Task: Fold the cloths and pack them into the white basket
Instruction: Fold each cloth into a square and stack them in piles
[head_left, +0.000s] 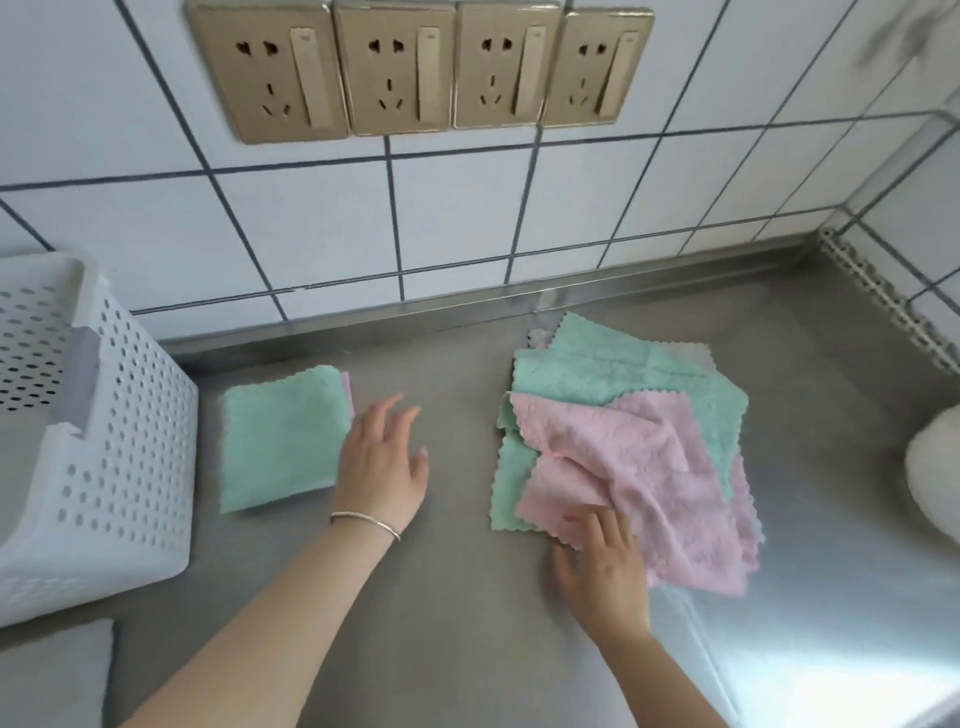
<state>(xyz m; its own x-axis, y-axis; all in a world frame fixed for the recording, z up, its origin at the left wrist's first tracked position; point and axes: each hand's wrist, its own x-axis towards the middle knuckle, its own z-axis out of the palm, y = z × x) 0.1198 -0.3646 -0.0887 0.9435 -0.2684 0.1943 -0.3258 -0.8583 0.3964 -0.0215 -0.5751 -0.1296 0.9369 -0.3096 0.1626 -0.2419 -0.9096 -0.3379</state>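
Green folded cloth (283, 439) lies unpacked beside spread left fingers (387, 415), while right fingers (597, 525) pinch the pink cloth (623, 467) atop an unfolded pile.

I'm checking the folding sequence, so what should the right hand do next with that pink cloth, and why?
Probably lift the pink cloth clear of the pile and spread it on the bare steel counter. The right hand already pinches its near corner, it lies crumpled on the unfolded green cloths, and the left hand hovers open beside the folded green cloth.
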